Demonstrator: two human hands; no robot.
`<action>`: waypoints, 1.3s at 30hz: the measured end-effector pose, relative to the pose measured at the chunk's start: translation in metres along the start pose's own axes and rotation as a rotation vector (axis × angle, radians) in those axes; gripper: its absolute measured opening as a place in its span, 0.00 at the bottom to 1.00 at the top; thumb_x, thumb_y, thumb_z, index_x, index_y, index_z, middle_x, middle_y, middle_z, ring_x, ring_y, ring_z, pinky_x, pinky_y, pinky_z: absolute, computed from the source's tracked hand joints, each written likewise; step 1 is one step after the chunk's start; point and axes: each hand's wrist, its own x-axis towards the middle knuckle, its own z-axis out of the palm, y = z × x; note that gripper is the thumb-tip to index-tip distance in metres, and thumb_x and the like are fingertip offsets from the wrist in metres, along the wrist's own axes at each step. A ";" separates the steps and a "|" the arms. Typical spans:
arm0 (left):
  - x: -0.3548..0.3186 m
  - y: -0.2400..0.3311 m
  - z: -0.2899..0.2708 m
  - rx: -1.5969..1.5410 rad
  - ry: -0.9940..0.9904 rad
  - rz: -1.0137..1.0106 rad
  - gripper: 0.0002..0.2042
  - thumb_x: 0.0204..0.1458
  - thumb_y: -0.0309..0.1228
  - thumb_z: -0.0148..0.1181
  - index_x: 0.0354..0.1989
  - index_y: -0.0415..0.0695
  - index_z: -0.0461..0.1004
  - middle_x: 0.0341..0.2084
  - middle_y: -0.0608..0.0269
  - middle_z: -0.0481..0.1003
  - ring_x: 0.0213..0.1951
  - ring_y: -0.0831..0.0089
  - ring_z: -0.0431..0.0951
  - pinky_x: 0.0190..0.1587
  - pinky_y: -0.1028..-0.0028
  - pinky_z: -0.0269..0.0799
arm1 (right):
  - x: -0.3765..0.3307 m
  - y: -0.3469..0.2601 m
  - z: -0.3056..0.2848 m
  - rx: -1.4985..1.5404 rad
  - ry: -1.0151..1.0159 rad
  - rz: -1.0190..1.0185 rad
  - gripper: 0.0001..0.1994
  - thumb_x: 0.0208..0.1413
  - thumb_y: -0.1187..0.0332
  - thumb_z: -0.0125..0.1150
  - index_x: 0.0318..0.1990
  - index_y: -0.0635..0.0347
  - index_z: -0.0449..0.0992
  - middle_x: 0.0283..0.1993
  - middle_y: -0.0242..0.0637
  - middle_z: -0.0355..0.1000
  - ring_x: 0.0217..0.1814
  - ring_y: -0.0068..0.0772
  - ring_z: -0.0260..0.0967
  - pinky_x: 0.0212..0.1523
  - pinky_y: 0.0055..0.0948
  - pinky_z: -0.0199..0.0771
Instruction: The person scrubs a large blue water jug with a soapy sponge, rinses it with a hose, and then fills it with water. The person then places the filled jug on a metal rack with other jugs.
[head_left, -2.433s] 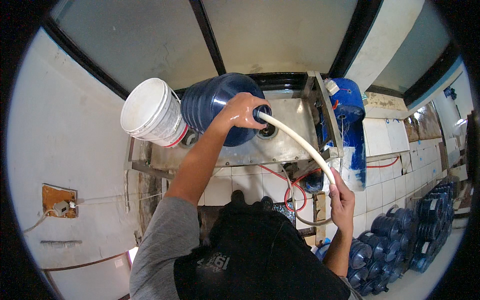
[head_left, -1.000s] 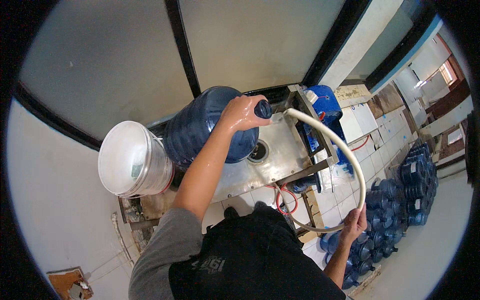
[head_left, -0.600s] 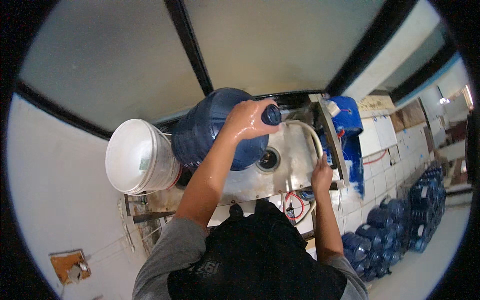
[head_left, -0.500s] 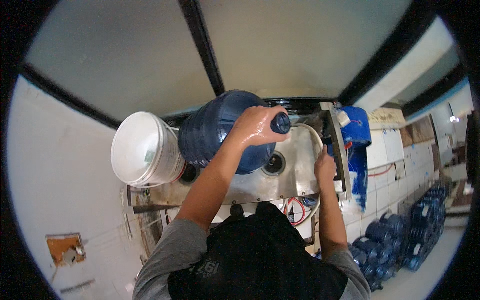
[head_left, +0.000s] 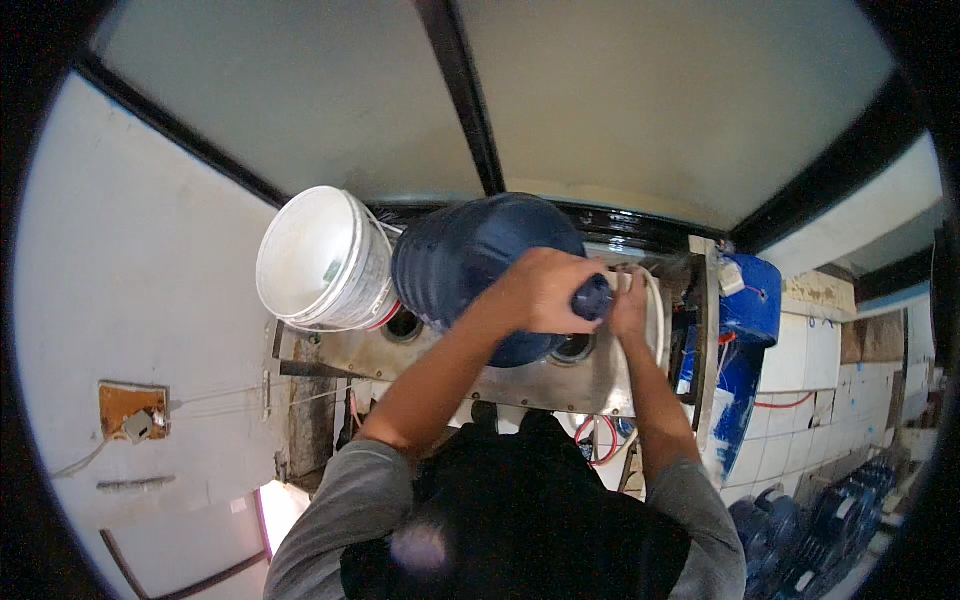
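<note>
My left hand [head_left: 540,290] grips the neck [head_left: 592,297] of a large dark blue water jug [head_left: 465,250], which lies tilted on its side over a steel bench [head_left: 520,378]. My right hand [head_left: 628,300] is right beside the neck, touching my left hand, with its fingers closed on a white hose [head_left: 656,312] that curves past it. Whether the hose end sits in the jug's mouth is hidden by my hands.
A white plastic bucket [head_left: 320,255] lies tipped against the jug's left side. The bench has round holes [head_left: 403,324]. A blue drum-like unit [head_left: 752,300] and red tubing [head_left: 600,440] sit to the right. Several blue jugs [head_left: 800,520] are stacked at the lower right by a tiled wall.
My right hand has come up from low at the right to the jug's neck, bringing the hose loop in close. My left hand has kept hold of the jug's neck.
</note>
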 end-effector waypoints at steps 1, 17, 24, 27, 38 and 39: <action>-0.011 -0.002 -0.012 -0.057 0.014 0.002 0.28 0.39 0.40 0.79 0.49 0.47 0.76 0.39 0.50 0.82 0.43 0.52 0.83 0.48 0.61 0.78 | -0.020 -0.016 -0.008 0.234 0.111 -0.055 0.25 0.65 0.72 0.53 0.69 0.63 0.65 0.75 0.62 0.53 0.77 0.64 0.51 0.74 0.54 0.55; -0.102 0.015 -0.028 -1.748 0.546 -0.002 0.14 0.66 0.43 0.54 0.44 0.43 0.72 0.34 0.57 0.76 0.42 0.59 0.76 0.55 0.55 0.71 | -0.363 -0.045 -0.063 2.197 0.661 0.944 0.28 0.68 0.44 0.50 0.62 0.58 0.73 0.53 0.39 0.78 0.51 0.40 0.78 0.52 0.44 0.80; -0.092 0.090 0.133 -1.897 0.156 -0.405 0.12 0.62 0.44 0.62 0.38 0.48 0.75 0.31 0.63 0.78 0.37 0.63 0.79 0.48 0.59 0.77 | -0.595 -0.078 -0.070 2.005 1.241 1.095 0.28 0.68 0.44 0.50 0.62 0.58 0.73 0.54 0.40 0.78 0.52 0.41 0.77 0.53 0.45 0.80; -0.099 0.117 0.217 -1.864 -0.065 -0.537 0.14 0.62 0.46 0.60 0.35 0.48 0.75 0.31 0.60 0.80 0.37 0.62 0.80 0.48 0.59 0.77 | -0.694 -0.107 -0.060 1.931 1.411 1.191 0.28 0.68 0.44 0.50 0.62 0.58 0.73 0.54 0.40 0.78 0.52 0.41 0.77 0.54 0.46 0.79; -0.167 0.254 0.558 -1.280 -0.514 -0.633 0.37 0.48 0.32 0.78 0.62 0.32 0.62 0.53 0.51 0.73 0.53 0.63 0.76 0.56 0.65 0.72 | -0.914 -0.133 0.017 1.924 1.638 1.559 0.28 0.69 0.44 0.49 0.62 0.58 0.74 0.55 0.41 0.77 0.53 0.42 0.77 0.56 0.47 0.78; -0.167 0.254 0.582 -1.205 -0.523 -0.618 0.37 0.48 0.33 0.78 0.62 0.32 0.62 0.54 0.51 0.73 0.53 0.62 0.76 0.56 0.65 0.73 | -0.918 -0.121 0.026 1.959 1.613 1.569 0.28 0.69 0.44 0.49 0.61 0.58 0.74 0.55 0.41 0.77 0.53 0.42 0.77 0.56 0.48 0.78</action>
